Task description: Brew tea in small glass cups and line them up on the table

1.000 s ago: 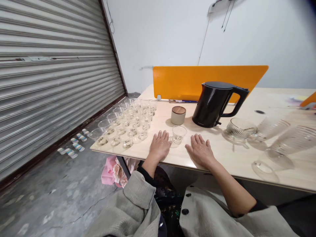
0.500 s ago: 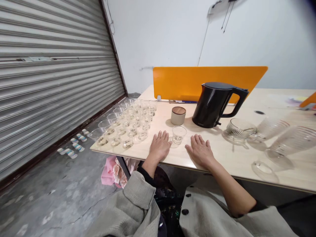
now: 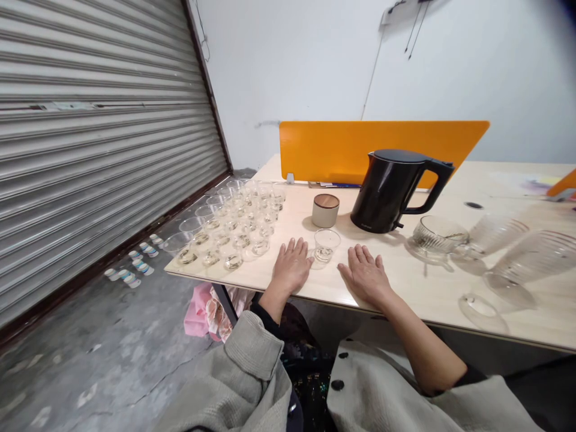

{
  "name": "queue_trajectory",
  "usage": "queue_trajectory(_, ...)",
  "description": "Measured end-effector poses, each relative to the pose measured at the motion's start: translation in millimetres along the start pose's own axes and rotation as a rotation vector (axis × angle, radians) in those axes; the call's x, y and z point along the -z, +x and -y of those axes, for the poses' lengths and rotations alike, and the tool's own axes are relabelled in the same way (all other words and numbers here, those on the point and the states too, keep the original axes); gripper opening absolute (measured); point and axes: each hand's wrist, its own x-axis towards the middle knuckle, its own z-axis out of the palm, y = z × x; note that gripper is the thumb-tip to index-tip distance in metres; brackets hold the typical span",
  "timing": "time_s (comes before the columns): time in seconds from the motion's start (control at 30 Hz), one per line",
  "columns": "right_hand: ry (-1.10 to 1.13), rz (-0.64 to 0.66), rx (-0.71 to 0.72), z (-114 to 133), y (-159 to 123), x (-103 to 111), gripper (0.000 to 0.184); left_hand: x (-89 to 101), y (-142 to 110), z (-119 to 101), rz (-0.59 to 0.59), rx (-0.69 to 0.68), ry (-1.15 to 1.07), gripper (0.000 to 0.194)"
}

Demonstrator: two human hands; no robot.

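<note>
My left hand (image 3: pixel 291 264) lies flat, palm down, on the pale wooden table (image 3: pixel 405 282) near its front edge, holding nothing. Flat on the tabletop too is my right hand (image 3: pixel 365 274), its fingers stretched forward. Between them, a bit farther back, stands a clear plastic cup (image 3: pixel 326 243) with some dark bits low inside. My left thumb is close to that cup; whether it touches, I cannot tell. Behind the cup is a beige canister (image 3: pixel 324 215) with a wooden lid. A black electric kettle (image 3: pixel 380 192) stands behind my right hand, its handle to the right.
Several clear cups (image 3: pixel 233 257) with dark bits crowd the table's left end. At right are a ribbed glass cup (image 3: pixel 434 234) on a saucer and stacks of clear cups (image 3: pixel 535 255) lying sideways. An orange divider (image 3: pixel 324 150) stands behind. Small white bottles (image 3: pixel 130 278) stand on the floor.
</note>
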Motion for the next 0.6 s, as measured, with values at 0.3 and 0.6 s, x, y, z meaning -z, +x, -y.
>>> queue_trajectory(0.3,0.024,0.011,-0.004,-0.2,0.1,0.7,0.073,-2.9,2.2,0.8,-0.001,0.005,0.007,0.062)
queue_trajectory(0.6,0.027,0.0,0.009,-2.0,0.2,-2.2,0.07,-12.4,4.0,4.4,-0.053,0.003,0.002,0.06)
